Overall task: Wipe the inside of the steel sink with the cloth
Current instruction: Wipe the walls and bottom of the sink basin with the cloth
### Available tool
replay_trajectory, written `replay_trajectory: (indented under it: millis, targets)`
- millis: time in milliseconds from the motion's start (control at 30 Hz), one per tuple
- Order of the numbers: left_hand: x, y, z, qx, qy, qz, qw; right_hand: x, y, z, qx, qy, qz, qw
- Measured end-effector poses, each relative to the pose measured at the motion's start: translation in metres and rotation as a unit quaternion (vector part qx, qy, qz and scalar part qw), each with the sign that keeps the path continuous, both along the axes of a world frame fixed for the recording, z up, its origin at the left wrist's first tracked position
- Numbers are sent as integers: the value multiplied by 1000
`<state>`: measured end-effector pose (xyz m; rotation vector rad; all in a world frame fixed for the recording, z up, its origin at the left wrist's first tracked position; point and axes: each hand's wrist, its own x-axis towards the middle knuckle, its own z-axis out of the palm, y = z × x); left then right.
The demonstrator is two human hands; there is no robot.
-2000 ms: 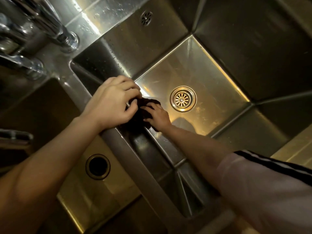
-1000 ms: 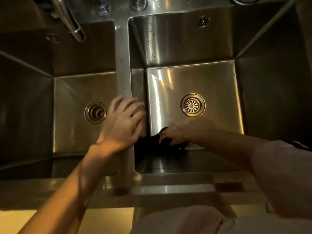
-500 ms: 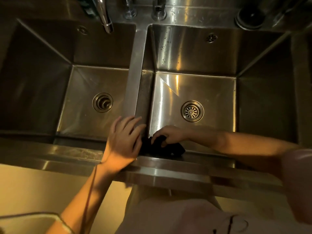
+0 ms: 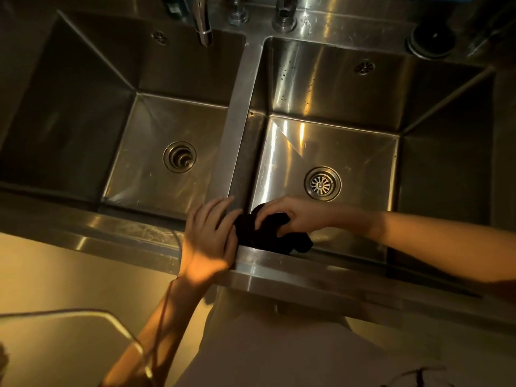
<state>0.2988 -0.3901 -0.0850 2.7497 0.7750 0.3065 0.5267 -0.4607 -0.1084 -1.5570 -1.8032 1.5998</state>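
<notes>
1. We observe a double steel sink seen from above, with two basins split by a steel divider
2. The right hand reaches into the right basin at its near left corner; its fingers curl over and grasp a dark cloth
3. The cloth is bunched and lies in that corner, against the basin's near wall and close to the divider wall; we cannot tell how much of it touches the floor of the basin
4. The left hand rests flat on the near end of the divider where it meets the front rim; its fingers are spread and straight, grasping nothing, and their tips lie just beside the cloth
5. The right basin's drain strainer sits near the right hand, uncovered; an overflow hole shows on the far wall
6. The left basin holds a drain fitting at its floor, and a tap spout hangs over its far edge
7. Two tap bases stand on the back ledge, and a dark round object sits at the far right of that ledge; we cannot identify it
8. A pale garment fills the lower centre of the view
</notes>
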Motion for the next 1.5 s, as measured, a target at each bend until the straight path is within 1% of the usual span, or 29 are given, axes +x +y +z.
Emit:
replay_trajectory:
  millis: [100,167,233,333,433,533,733,833,933,1100,1200,1267,1333,1500]
  targets:
    - [-2,-6,-4,-1,6,5,1000,-2,2,-42,-57,-63,22,996]
    - [-2,-9,-6,-1,7,11,1000,-2,1,-71,-94,-117,45,988]
    - [-2,-10,-5,7,-1,12,1000,1,-3,-98,-131,-151,57,978]
    - [-4,-13,-1,17,-4,14,1000,5,-12,-126,-173,-175,53,968]
    - [-8,-16,3,23,15,21,999,6,-18,-138,-185,-151,17,971]
    - [-8,-17,4,21,33,25,999,5,-14,-140,-179,-167,35,969]
    - [-9,-18,-3,25,20,43,999,-5,-17,-124,-143,-106,-42,983]
    - [-5,-19,-5,28,19,43,999,-11,-6,-95,-98,-83,-30,991]
    - [1,-22,-2,33,1,32,999,-12,3,-52,-52,-75,-4,996]
    - [6,-21,8,19,-28,51,998,-1,-5,16,-22,-9,1,1000]
    - [2,-19,9,10,-31,54,998,4,-15,34,-9,6,3,1000]
    - [-1,-20,7,12,-23,40,999,6,-19,32,-11,9,-4,1000]
    - [-1,-22,3,18,-12,21,1000,6,-20,15,-21,8,-16,1000]
    - [2,-28,-7,0,8,12,1000,0,-20,-59,-99,-69,-13,993]
